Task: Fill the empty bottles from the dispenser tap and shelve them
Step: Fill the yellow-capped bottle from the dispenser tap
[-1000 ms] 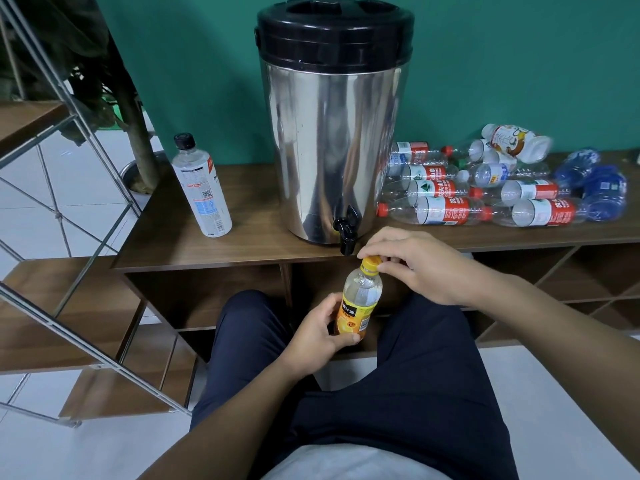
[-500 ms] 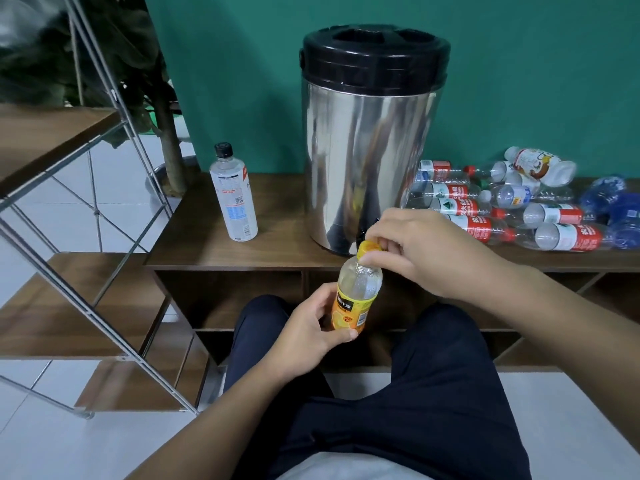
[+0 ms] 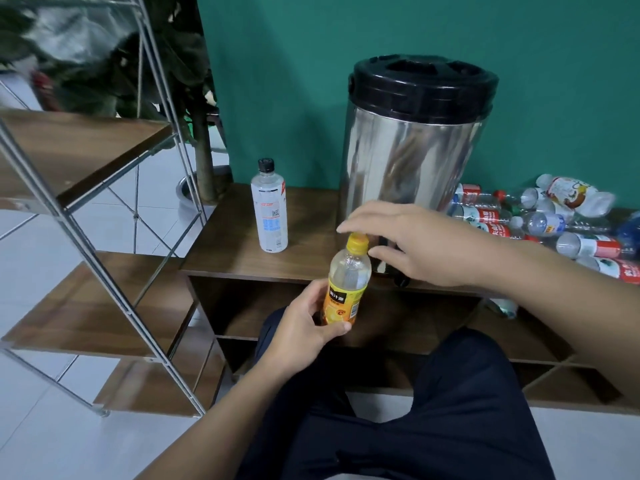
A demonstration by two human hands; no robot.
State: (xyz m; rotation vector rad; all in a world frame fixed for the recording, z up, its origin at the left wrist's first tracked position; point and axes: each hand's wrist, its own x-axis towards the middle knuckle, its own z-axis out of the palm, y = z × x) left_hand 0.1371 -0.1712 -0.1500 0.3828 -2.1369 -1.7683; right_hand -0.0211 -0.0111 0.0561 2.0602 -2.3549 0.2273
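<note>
Below the dispenser [image 3: 412, 168], the left hand [image 3: 304, 327] is gripping the yellow-capped bottle [image 3: 346, 285]; the right hand [image 3: 415, 244] is hovering over its cap, fingers spread.

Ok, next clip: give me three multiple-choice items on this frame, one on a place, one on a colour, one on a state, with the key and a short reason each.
1. Where does the black-capped bottle stand?
A. On the cabinet top, left of the dispenser
B. On the metal shelf rack
C. In a cabinet cubby

2. What colour is the cap of the held bottle?
A. Red
B. Black
C. Yellow

3. How is the right hand?
A. Gripping the tap
B. Open above the cap, fingers spread
C. Resting on the person's lap

Key: 1 A, it stands upright on the cabinet top, left of the steel dispenser. 2 C, the small bottle in the left hand has a yellow cap. 3 B, the right hand hangs over the cap with fingers extended, not pinching it.
</note>
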